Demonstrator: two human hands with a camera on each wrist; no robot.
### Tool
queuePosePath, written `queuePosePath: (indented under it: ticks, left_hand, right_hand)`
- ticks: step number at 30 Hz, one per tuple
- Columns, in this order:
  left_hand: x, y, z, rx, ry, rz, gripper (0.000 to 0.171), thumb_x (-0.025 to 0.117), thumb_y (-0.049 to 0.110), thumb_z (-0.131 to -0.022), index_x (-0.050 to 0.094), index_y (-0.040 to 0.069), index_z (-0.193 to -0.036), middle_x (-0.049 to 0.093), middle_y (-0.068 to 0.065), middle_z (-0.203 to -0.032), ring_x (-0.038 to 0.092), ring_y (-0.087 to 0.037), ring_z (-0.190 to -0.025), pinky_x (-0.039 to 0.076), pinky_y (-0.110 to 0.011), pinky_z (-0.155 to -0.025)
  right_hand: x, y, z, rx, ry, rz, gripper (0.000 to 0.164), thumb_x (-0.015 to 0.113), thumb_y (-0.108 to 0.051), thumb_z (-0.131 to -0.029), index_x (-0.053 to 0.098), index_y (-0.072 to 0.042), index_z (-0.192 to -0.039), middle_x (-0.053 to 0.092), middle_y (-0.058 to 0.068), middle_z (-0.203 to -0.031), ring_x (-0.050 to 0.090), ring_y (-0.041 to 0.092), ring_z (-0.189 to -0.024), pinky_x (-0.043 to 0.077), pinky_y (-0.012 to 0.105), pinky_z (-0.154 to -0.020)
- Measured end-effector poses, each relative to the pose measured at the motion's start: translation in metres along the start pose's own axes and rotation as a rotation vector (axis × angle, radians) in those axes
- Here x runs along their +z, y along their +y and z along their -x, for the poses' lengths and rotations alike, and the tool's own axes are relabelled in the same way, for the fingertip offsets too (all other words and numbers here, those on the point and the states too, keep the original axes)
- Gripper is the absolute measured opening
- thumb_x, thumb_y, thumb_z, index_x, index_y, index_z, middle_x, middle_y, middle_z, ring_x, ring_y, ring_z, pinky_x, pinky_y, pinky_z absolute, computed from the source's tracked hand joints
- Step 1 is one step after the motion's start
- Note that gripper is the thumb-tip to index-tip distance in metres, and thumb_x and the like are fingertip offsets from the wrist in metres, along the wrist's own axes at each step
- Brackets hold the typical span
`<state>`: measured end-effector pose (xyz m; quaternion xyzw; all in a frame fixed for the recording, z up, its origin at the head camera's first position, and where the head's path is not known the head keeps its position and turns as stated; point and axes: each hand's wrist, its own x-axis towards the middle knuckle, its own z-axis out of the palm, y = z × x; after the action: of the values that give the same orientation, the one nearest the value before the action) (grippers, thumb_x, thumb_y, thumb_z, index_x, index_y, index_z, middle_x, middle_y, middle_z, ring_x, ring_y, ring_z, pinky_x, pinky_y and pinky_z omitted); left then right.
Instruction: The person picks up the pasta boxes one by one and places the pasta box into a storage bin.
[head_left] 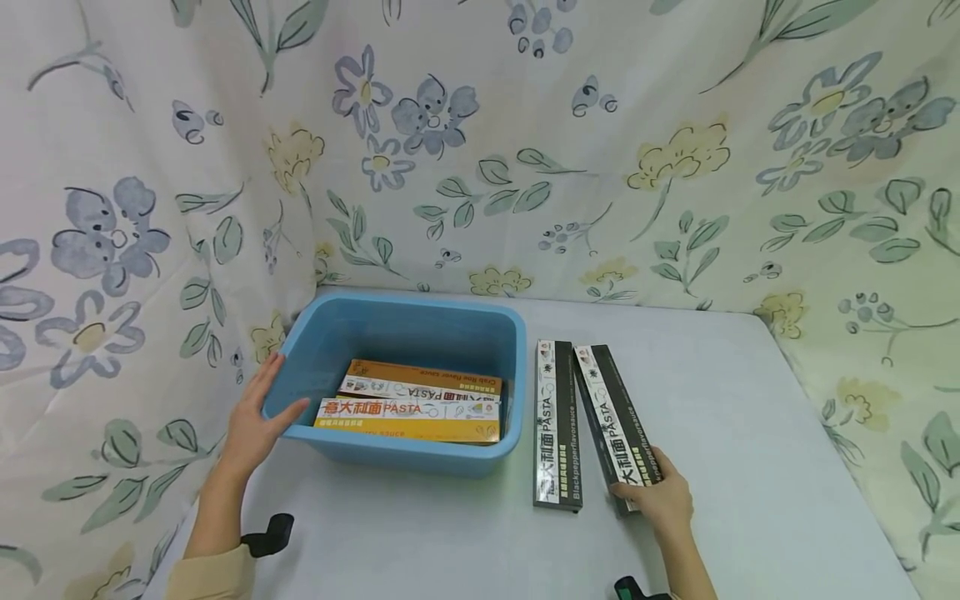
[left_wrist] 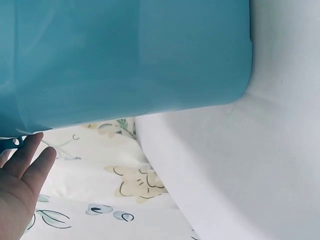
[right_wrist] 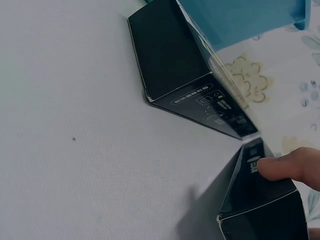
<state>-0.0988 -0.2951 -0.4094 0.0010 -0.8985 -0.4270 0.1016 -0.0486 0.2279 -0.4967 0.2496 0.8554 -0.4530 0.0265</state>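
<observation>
My left hand rests against the left rim of a blue plastic tub, thumb over the near corner. In the left wrist view its fingers look fairly straight and touch the tub's edge. My right hand grips the near end of a black and white pasta box labelled black pepper flavour, its thumb pressed on one side. That box stands tilted askew on the table. A matching pasta box lies just left of it, between it and the tub; their far ends nearly meet.
Inside the tub lie a yellow and white pasta box and an orange-brown pasta box behind it. A white-covered table carries everything. Floral curtains hang at the back and along both sides.
</observation>
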Motion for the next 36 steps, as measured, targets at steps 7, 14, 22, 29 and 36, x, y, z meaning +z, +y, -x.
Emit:
queuePosePath:
  ticks: [7, 14, 22, 29, 36]
  left_hand:
    - [0.001, -0.002, -0.001, 0.004, 0.002, 0.000, 0.081, 0.067, 0.022, -0.087, 0.024, 0.006, -0.154, 0.015, -0.021, -0.159, 0.012, -0.050, -0.142, 0.016, -0.078, -0.101]
    - [0.001, -0.003, -0.001, 0.011, 0.010, -0.004, 0.080, 0.068, 0.020, -0.086, 0.026, 0.007, -0.154, 0.016, -0.020, -0.159, 0.013, -0.050, -0.142, 0.018, -0.078, -0.100]
    - [0.002, -0.004, -0.001, 0.016, 0.017, -0.003, 0.080, 0.067, 0.020, -0.086, 0.026, 0.006, -0.153, 0.016, -0.020, -0.159, 0.013, -0.050, -0.142, 0.017, -0.077, -0.101]
    - [0.002, -0.003, 0.000, 0.013, 0.019, -0.006, 0.080, 0.067, 0.020, -0.086, 0.027, 0.007, -0.153, 0.018, -0.021, -0.159, 0.013, -0.050, -0.142, 0.017, -0.077, -0.101]
    - [0.001, -0.004, -0.001, 0.017, 0.017, 0.002, 0.080, 0.067, 0.020, -0.086, 0.026, 0.006, -0.153, 0.017, -0.021, -0.159, 0.013, -0.049, -0.143, 0.016, -0.077, -0.102]
  right_hand:
    - [-0.006, -0.004, 0.002, -0.019, 0.045, 0.027, 0.101, 0.083, -0.011, -0.061, 0.031, 0.006, -0.146, 0.041, 0.036, -0.138, 0.044, 0.051, -0.118, 0.034, 0.063, -0.098]
    - [-0.016, -0.011, 0.004, -0.064, 0.081, 0.038, 0.099, 0.085, -0.010, -0.062, 0.033, 0.005, -0.146, 0.042, 0.036, -0.138, 0.046, 0.050, -0.118, 0.036, 0.061, -0.096]
    - [-0.030, -0.029, 0.011, -0.105, 0.115, 0.055, 0.099, 0.086, -0.010, -0.061, 0.037, 0.002, -0.146, 0.047, 0.037, -0.133, 0.051, 0.048, -0.111, 0.039, 0.057, -0.089]
    - [-0.040, -0.047, 0.017, -0.102, 0.101, 0.036, 0.103, 0.087, -0.009, -0.060, 0.035, -0.001, -0.149, 0.047, 0.036, -0.133, 0.051, 0.046, -0.110, 0.040, 0.054, -0.086]
    - [-0.045, -0.060, 0.021, -0.139, 0.099, 0.017, 0.103, 0.087, -0.007, -0.062, 0.033, 0.000, -0.149, 0.046, 0.034, -0.135, 0.050, 0.046, -0.113, 0.042, 0.050, -0.085]
